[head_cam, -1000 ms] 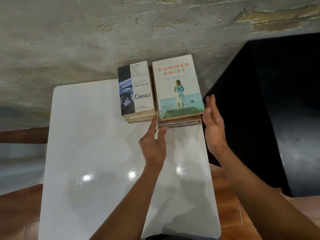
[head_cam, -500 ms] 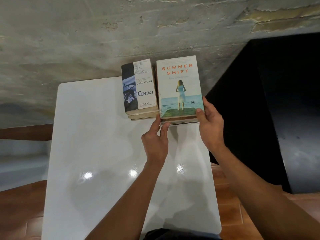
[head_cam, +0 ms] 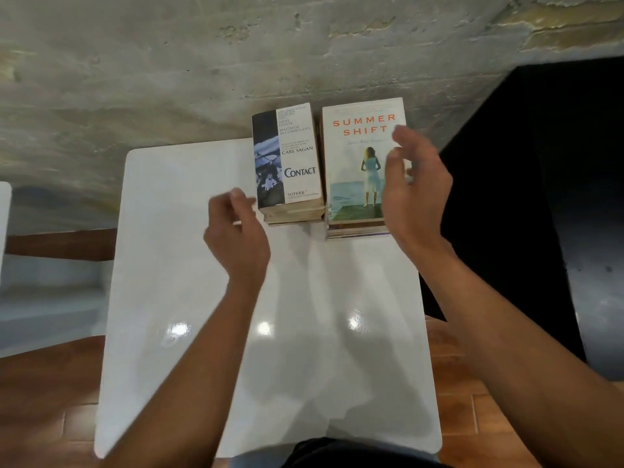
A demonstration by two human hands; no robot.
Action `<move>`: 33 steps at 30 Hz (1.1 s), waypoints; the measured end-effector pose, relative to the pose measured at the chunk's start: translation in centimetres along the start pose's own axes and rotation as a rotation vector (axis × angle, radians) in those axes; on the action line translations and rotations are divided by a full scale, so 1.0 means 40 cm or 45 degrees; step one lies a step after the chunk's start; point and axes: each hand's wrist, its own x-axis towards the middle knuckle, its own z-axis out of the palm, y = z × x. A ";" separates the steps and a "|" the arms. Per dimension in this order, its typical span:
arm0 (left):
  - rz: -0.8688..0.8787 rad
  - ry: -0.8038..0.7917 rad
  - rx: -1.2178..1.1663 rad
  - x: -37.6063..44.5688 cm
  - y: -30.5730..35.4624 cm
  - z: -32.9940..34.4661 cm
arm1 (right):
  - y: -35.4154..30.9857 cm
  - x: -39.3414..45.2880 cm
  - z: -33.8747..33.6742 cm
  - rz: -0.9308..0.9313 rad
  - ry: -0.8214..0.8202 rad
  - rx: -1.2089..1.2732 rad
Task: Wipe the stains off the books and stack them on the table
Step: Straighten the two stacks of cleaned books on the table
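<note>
A glossy white table [head_cam: 189, 298] with rounded corners stands against a rough, mottled concrete wall [head_cam: 169, 62]. At the table's far edge, against the wall, two short stacks of paperbacks lie flat side by side. The stack nearer the table's middle is topped by Contact [head_cam: 287, 160], with yellowed page edges showing beneath. The stack nearer the table's right edge is topped by Summer Shift [head_cam: 358, 163], a matte cover with a sea scene. The left hand [head_cam: 236, 234] hovers over the table just beside Contact, fingers loosely curled, holding nothing. The right hand [head_cam: 415, 187] hangs over Summer Shift's right edge, fingers spread and relaxed; whether they touch the cover cannot be told.
</note>
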 end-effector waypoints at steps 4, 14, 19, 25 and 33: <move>-0.467 -0.467 0.176 0.149 0.034 0.055 | -0.055 0.054 0.118 0.009 -0.329 -0.054; -0.811 -1.117 0.010 0.300 0.042 0.143 | 0.022 0.216 0.128 0.208 -0.415 -1.013; -0.607 -1.102 0.017 0.274 0.044 0.175 | 0.105 0.235 0.108 0.547 -0.370 -0.552; -0.541 -1.157 0.036 0.285 0.031 0.174 | 0.155 0.261 0.117 0.553 -0.385 -0.387; -0.452 -1.209 0.084 0.287 0.033 0.186 | 0.172 0.267 0.116 0.563 -0.430 -0.307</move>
